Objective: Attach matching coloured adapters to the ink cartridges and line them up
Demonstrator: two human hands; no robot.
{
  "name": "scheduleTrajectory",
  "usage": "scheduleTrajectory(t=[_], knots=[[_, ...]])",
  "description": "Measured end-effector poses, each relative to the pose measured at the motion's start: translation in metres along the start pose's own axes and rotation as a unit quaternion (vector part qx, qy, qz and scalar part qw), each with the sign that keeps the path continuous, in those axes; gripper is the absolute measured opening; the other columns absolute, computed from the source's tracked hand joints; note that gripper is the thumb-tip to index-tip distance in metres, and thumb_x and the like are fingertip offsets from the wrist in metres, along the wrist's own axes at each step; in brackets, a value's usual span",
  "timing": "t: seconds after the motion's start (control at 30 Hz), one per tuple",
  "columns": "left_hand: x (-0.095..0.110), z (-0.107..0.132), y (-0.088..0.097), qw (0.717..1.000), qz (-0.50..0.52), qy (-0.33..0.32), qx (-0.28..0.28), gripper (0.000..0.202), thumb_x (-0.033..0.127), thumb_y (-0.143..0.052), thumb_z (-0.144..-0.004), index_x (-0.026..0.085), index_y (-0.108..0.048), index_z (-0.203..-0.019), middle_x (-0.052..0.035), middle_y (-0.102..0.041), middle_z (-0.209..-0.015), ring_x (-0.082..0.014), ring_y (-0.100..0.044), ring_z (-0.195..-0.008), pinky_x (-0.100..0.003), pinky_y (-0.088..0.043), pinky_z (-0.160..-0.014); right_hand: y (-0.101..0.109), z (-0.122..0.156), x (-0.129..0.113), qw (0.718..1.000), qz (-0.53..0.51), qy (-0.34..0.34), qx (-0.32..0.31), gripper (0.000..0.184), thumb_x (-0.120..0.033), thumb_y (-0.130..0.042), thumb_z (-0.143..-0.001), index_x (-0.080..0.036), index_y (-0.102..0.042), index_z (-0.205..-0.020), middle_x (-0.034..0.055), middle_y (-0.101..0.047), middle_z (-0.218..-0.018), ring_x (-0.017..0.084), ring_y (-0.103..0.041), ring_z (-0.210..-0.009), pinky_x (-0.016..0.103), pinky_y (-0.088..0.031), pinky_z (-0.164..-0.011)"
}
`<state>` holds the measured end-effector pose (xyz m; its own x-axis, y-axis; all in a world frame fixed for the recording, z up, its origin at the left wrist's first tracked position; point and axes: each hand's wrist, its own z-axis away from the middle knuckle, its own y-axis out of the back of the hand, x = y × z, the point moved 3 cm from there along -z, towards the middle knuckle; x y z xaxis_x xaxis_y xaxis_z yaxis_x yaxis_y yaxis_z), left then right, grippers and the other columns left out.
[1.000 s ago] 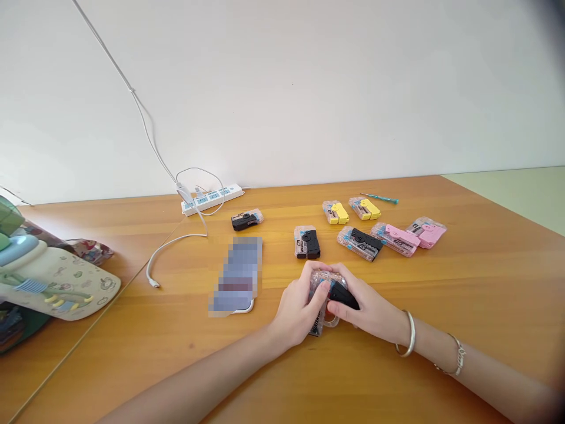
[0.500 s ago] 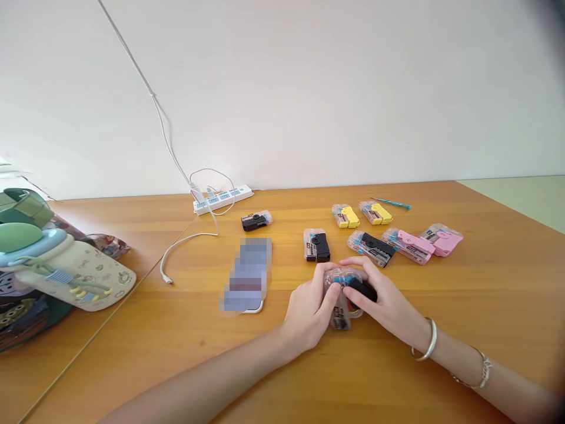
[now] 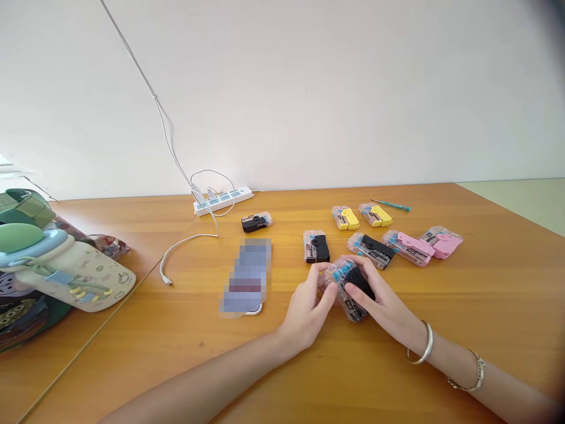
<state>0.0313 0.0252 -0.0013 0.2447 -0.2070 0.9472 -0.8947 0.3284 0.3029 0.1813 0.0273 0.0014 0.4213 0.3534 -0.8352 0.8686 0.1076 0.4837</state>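
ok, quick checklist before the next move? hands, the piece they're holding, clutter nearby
1. Left hand on the black-and-clear piece: ok, grips its left side.
2. Right hand on the same piece: ok, grips the black side.
3. Piece fully latched: cannot tell, the hands cover part of it.
4. Phone clear of the left hand: ok, lies apart to its left.
5. White cable end clear of both hands: ok, left of the phone.
6. Jewellery off: not ok, bangle and bracelet worn on the right wrist.
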Motion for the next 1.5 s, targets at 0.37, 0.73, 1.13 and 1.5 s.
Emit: scheduleTrajectory(t=[0.37,0.73,1.13,1.5], knots=[[0.003,-0.004,0.008,0.973,-0.2,-0.056,0.102,0.039,0.018,-0.048,-0.083,0.022,-0.044,-0.122,-0.0064,-0.051,-0.128,-0.0236,-0.034,-0.125,-0.046,-0.029,-0.106,0.004,-0.002,0.0,0.95,0.29,0.112,0.038,0.062,-0.017,-0.05,-0.075,-0.027,-0.03,-0.132,0.0097,-0.04,-0.136,0.025,-0.051,-0.117,0.033,-0.055,-0.075],[-0.002,-0.006,0.003,0.906,-0.404,-0.125,0.025,0.06,0.018,-0.046,-0.079,0.021,-0.029,-0.137,-0.0072,-0.044,-0.139,-0.0265,-0.034,-0.13,-0.057,-0.009,-0.11,0.023,-0.013,0.005,0.903,0.384,0.182,0.061,0.05,-0.017,-0.051,-0.072,-0.022,-0.043,-0.122,0.0093,-0.06,-0.119,0.027,-0.057,-0.106,0.045,-0.04,-0.094],[0.01,0.001,0.005,0.924,-0.35,-0.13,0.084,0.034,0.013,-0.052,-0.075,0.03,-0.057,-0.104,0.0002,-0.055,-0.121,-0.024,-0.045,-0.11,-0.041,-0.035,-0.093,0.027,-0.018,0.018,0.891,0.427,0.12,0.09,0.035,-0.023,-0.05,-0.077,-0.02,-0.046,-0.112,0.0109,-0.059,-0.113,0.026,-0.056,-0.105,0.038,-0.039,-0.081],[0.003,-0.003,0.003,0.937,-0.327,-0.113,0.042,0.047,0.021,-0.062,-0.071,0.03,-0.052,-0.115,-0.0012,-0.051,-0.127,-0.0257,-0.044,-0.114,-0.043,-0.038,-0.094,0.023,-0.017,0.02,0.887,0.438,0.099,0.103,0.028,-0.031,-0.051,-0.081,-0.022,-0.048,-0.106,0.0103,-0.059,-0.109,0.028,-0.055,-0.101,0.038,-0.038,-0.077]])
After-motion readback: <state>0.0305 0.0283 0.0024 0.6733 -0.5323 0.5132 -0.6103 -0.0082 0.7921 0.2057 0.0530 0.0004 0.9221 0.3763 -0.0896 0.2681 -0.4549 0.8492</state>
